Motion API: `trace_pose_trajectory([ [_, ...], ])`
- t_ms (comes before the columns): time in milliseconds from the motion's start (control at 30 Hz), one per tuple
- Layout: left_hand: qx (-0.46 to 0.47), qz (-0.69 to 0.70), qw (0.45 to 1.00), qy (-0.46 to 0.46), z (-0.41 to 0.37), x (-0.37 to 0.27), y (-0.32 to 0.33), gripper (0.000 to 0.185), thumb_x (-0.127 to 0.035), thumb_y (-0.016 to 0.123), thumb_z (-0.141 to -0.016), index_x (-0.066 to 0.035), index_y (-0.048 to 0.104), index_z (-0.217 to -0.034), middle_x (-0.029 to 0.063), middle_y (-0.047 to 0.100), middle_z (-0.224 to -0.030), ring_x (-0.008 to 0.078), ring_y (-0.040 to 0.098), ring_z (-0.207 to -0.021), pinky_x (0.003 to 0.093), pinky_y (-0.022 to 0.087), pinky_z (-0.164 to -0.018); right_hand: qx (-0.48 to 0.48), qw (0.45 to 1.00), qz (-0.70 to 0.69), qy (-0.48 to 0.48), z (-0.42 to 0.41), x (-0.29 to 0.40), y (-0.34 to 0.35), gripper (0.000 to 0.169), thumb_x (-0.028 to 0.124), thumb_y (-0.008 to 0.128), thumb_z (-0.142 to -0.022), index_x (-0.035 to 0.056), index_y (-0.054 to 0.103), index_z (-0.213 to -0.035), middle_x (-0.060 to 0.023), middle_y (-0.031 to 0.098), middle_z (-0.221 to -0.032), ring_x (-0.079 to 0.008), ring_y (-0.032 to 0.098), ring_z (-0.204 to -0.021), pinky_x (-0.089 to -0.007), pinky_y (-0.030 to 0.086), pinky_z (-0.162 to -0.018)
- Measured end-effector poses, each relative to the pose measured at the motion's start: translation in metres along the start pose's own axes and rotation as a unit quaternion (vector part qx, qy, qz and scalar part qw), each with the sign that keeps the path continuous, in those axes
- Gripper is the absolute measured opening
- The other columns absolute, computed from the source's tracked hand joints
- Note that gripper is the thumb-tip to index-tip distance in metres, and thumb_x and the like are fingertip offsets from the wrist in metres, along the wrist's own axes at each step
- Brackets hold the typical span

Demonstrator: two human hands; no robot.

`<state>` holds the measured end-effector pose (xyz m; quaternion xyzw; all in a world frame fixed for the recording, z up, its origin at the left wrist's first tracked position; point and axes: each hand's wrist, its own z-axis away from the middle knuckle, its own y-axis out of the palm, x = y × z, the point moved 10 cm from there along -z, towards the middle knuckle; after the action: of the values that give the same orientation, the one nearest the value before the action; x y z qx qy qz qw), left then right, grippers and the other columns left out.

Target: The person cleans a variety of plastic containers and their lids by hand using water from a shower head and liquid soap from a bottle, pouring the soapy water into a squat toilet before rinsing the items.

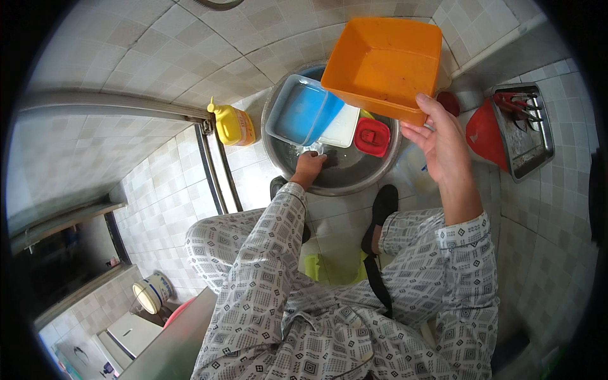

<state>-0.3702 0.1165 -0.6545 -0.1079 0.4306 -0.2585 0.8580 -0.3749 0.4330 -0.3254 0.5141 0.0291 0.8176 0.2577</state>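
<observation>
My right hand [444,137] grips an orange plastic bin [394,61] by its near corner, thumb on the rim. The bin is tilted, its inside facing me, with small dark specks in it. Below it stands a round metal basin [332,190] with water in it. My left hand [309,167] is low in the basin with curled fingers; whether it holds the whitish thing at its fingertips is unclear. Just beyond that hand lies a translucent rectangular container [285,111], with a blue piece [327,116] at its right. A white lid [344,130] and a red plastic container [372,137] are also in the basin.
Left of the basin stands a yellow pump bottle [232,124], near a door frame [221,175]. To the right, a metal tray [532,156] holds red-handled tools [515,104] beside a red object [487,135]. A white bucket [153,292] is at lower left.
</observation>
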Motion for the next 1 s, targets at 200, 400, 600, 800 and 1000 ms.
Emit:
trace_pose_trajectory([
  [200,0.046,0.003,0.999,-0.005,0.013,-0.015,-0.026,0.030,-0.016,0.069,-0.091,0.004,0.071,-0.114,0.0099,0.072,-0.090,0.0183,0.067,-0.082,0.0356,0.054,-0.074,-0.020,0.999,0.037,-0.005,-0.005,0.001,0.000,0.061,0.042,0.079,-0.087,0.0021,0.064,-0.130,-0.0096,0.061,-0.131,-0.0271,0.059,-0.109,-0.0377,0.050,-0.095],
  [400,0.054,-0.111,0.981,0.152,0.037,-0.106,-0.083,0.038,-0.030,0.070,-0.092,0.004,0.074,-0.109,0.0165,0.076,-0.098,0.0249,0.071,-0.090,0.0374,0.055,-0.084,-0.014,0.997,0.068,0.035,-0.015,-0.012,-0.004,0.066,0.046,0.078,-0.085,0.0038,0.062,-0.133,-0.0082,0.061,-0.131,-0.0286,0.062,-0.107,-0.0381,0.052,-0.095],
  [600,-0.015,-0.290,0.939,0.186,0.021,-0.136,-0.186,0.035,-0.034,0.070,-0.087,-0.003,0.077,-0.102,0.0224,0.075,-0.098,0.0359,0.073,-0.096,0.0437,0.056,-0.088,0.044,0.988,0.100,0.108,-0.023,-0.058,0.028,0.071,0.047,0.078,-0.084,0.0050,0.057,-0.137,-0.0096,0.061,-0.133,-0.0295,0.065,-0.104,-0.0380,0.058,-0.089],
  [800,-0.283,-0.298,0.903,0.127,0.013,-0.138,-0.316,0.044,-0.029,0.070,-0.087,-0.003,0.067,-0.122,0.0259,0.070,-0.114,0.0416,0.068,-0.107,0.0482,0.056,-0.092,0.091,0.973,0.140,0.157,-0.054,-0.111,0.081,0.069,0.047,0.076,-0.085,0.0004,0.058,-0.134,-0.0117,0.063,-0.128,-0.0263,0.067,-0.097,-0.0355,0.058,-0.086],
  [1000,-0.320,-0.300,0.893,0.107,-0.007,-0.127,-0.361,0.053,-0.034,0.075,-0.087,0.001,0.063,-0.124,0.0271,0.065,-0.123,0.0413,0.067,-0.110,0.0480,0.056,-0.093,0.178,0.956,0.180,0.150,-0.072,-0.132,0.153,0.068,0.048,0.076,-0.085,0.0030,0.060,-0.134,-0.0120,0.063,-0.129,-0.0235,0.066,-0.100,-0.0328,0.056,-0.088],
])
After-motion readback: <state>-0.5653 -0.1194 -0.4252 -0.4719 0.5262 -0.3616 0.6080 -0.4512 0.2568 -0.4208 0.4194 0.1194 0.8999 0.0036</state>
